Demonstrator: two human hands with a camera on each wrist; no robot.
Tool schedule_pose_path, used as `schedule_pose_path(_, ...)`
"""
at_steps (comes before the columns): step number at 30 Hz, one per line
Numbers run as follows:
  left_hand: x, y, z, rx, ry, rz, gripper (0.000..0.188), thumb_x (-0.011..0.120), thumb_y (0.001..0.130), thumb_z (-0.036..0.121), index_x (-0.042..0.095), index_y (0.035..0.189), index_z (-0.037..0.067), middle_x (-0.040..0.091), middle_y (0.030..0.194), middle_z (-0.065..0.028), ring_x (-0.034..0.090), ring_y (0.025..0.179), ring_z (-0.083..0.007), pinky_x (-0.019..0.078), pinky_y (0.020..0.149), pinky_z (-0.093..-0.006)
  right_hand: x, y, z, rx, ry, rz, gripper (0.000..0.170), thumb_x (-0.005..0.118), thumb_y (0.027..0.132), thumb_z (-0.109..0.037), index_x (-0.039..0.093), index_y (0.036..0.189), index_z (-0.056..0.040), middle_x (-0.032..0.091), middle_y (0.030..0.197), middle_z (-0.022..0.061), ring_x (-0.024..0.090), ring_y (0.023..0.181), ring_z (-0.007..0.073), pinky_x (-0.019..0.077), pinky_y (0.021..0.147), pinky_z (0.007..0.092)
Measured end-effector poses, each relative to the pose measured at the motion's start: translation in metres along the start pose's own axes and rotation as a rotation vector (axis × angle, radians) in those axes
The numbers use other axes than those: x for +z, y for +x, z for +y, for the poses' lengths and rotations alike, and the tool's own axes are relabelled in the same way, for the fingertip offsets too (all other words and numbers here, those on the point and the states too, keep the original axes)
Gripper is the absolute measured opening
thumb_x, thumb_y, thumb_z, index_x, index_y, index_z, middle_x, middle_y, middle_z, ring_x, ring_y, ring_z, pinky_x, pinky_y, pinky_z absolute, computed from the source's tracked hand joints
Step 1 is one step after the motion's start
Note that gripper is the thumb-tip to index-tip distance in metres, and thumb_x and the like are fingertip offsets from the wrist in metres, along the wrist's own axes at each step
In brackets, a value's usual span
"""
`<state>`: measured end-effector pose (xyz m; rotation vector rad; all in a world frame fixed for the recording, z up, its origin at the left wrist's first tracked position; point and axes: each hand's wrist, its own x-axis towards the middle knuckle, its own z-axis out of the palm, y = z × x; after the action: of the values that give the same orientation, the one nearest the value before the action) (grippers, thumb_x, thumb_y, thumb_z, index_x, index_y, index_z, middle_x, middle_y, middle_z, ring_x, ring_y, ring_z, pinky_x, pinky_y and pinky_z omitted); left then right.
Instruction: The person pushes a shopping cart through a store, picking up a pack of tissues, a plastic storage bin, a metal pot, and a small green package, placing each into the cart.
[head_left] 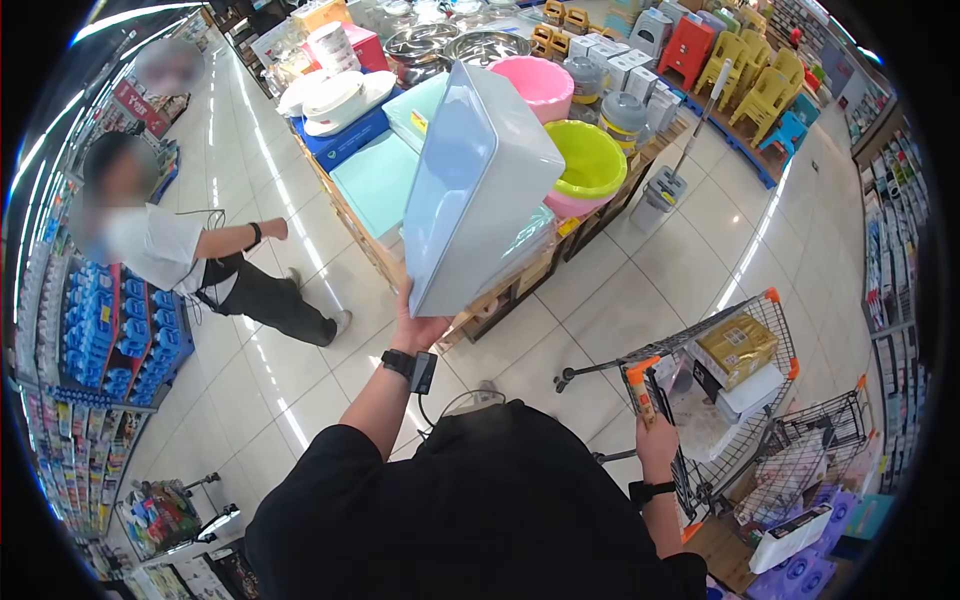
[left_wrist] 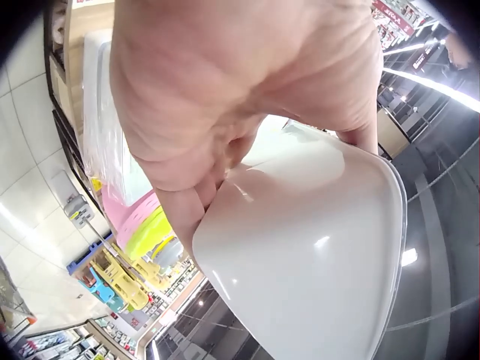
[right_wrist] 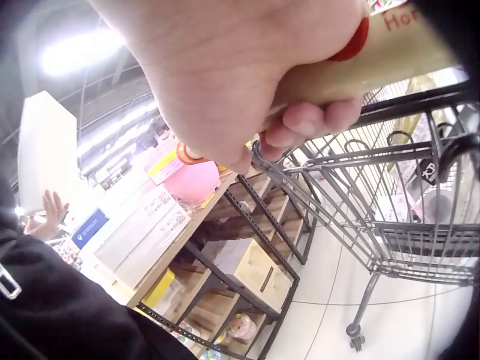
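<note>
My left hand (head_left: 420, 326) grips a large pale grey-blue plastic tub (head_left: 515, 190) by its near lower end. The tub stands tilted up on end above the display, its hollow side facing left. In the left wrist view the fingers curl over the edge of the smooth tub (left_wrist: 315, 247), and part of the grip is hidden behind the palm. My right hand (head_left: 657, 447) is wrapped around the handle (head_left: 641, 385) of a shopping cart (head_left: 700, 465). Up close, the right wrist view shows the fingers closed around the pale handle (right_wrist: 390, 60).
A wooden display table (head_left: 375, 245) bears pale green tubs (head_left: 375, 180), a pink basin (head_left: 535, 85), a lime-green basin (head_left: 587, 160) and steel bowls. A mop bucket (head_left: 658, 200) stands right of it. At left walks a person (head_left: 170, 235). A second cart (head_left: 815, 440) is at right.
</note>
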<state>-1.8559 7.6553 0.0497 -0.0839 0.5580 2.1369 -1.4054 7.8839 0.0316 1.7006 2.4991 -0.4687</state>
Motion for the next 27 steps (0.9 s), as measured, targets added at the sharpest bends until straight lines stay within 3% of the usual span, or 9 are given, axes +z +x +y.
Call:
schedule_pose_path(4,0.013,-0.006,-0.003,0.028,0.060,0.019,0.073,0.070,0.086,0.055,0.050,0.139,0.009,0.061,0.131,-0.0094,0.060,0.119,-0.0246,0.0483,0.103,-0.0405,-0.002,0.003,-0.003,0.017,0.002,-0.022,0.040,0.066,0.091,-0.043,0.066,0.087,-0.0029,0.068,0.078,0.0236,0.068,0.078,0.0450,0.0534,0.070,0.0535)
schedule_pose_path(12,0.010,-0.017,-0.014,0.154,0.485,0.162,0.060,0.072,0.090,0.036,0.051,0.136,0.004,0.063,0.128,-0.0070,0.060,0.118,-0.0228,0.0471,0.103,-0.0397,0.001,0.006,0.002,0.006,-0.010,-0.015,0.039,0.067,0.090,-0.041,0.066,0.087,-0.0023,0.069,0.080,0.0230,0.067,0.078,0.0449,0.0522,0.072,0.0532)
schedule_pose_path(18,-0.020,-0.048,0.009,0.271,0.322,0.285,0.059,0.068,0.091,0.036,0.049,0.139,0.007,0.062,0.133,-0.0071,0.060,0.120,-0.0223,0.0480,0.102,-0.0386,0.004,0.006,0.006,-0.003,-0.024,0.014,0.037,0.067,0.091,-0.039,0.065,0.085,-0.0022,0.068,0.077,0.0234,0.067,0.077,0.0454,0.0509,0.068,0.0546)
schedule_pose_path(20,-0.024,-0.046,0.028,0.457,0.203,0.425,0.063,0.063,0.095,0.033,0.041,0.146,0.005,0.057,0.140,-0.0076,0.054,0.129,-0.0245,0.0413,0.110,-0.0428,0.004,0.005,0.008,-0.007,-0.009,0.014,0.037,0.067,0.091,-0.039,0.065,0.085,-0.0022,0.067,0.077,0.0235,0.067,0.076,0.0454,0.0507,0.067,0.0545)
schedule_pose_path(22,-0.014,-0.037,0.049,0.559,0.171,0.411,0.062,0.063,0.096,0.031,0.039,0.148,0.007,0.052,0.146,-0.0074,0.050,0.133,-0.0254,0.0409,0.110,-0.0440,0.004,0.005,0.009,-0.007,0.004,0.016,0.037,0.067,0.091,-0.039,0.065,0.084,-0.0022,0.067,0.076,0.0237,0.066,0.075,0.0454,0.0506,0.066,0.0544)
schedule_pose_path(24,-0.011,-0.027,0.068,0.558,0.211,0.380,0.056,0.062,0.096,0.032,0.043,0.144,0.008,0.049,0.145,-0.0076,0.048,0.134,-0.0249,0.0410,0.110,-0.0434,0.004,0.004,0.009,-0.046,0.016,0.028,0.037,0.066,0.091,-0.039,0.064,0.084,-0.0028,0.066,0.075,0.0234,0.066,0.073,0.0455,0.0506,0.065,0.0540)
schedule_pose_path(26,-0.017,-0.010,0.078,0.628,0.080,0.542,0.044,0.063,0.097,0.034,0.052,0.131,0.009,0.060,0.126,-0.0076,0.058,0.116,-0.0221,0.0489,0.098,-0.0392,0.002,0.002,0.007,-0.020,0.000,0.026,0.037,0.066,0.092,-0.040,0.064,0.084,-0.0034,0.066,0.073,0.0229,0.066,0.073,0.0458,0.0502,0.064,0.0541)
schedule_pose_path(27,-0.021,0.001,0.080,0.619,0.079,0.548,0.044,0.063,0.097,0.034,0.052,0.131,0.009,0.060,0.126,-0.0076,0.058,0.116,-0.0221,0.0489,0.098,-0.0392,0.000,0.003,0.005,-0.015,0.000,0.011,0.037,0.065,0.092,-0.040,0.065,0.086,-0.0036,0.067,0.075,0.0236,0.067,0.075,0.0458,0.0519,0.067,0.0540)
